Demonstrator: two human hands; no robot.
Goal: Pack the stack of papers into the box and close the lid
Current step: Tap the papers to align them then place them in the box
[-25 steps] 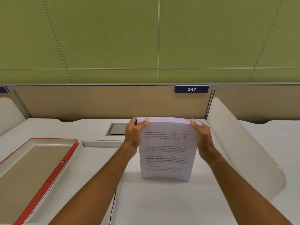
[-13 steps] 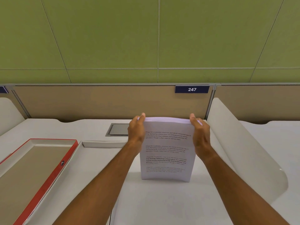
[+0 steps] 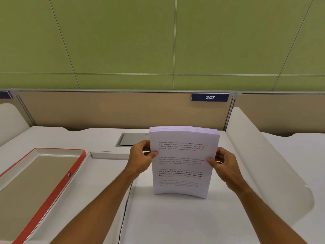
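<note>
A thick stack of printed white papers [image 3: 182,166] stands upright on its bottom edge on the white desk, its text facing me. My left hand [image 3: 140,159] grips its left side and my right hand [image 3: 223,164] grips its right side, both about halfway up. To the left lies an open white box [image 3: 109,154], with a red-rimmed lid [image 3: 52,196] beside it showing its tan inside.
A curved white divider [image 3: 263,164] rises just right of my right hand. A grey cable hatch [image 3: 131,139] is set into the desk behind the stack. A tan partition with a "247" label [image 3: 210,97] closes off the back.
Both hands have slid down from the stack's top corners to the middle of its sides. The stack stays upright on the desk.
</note>
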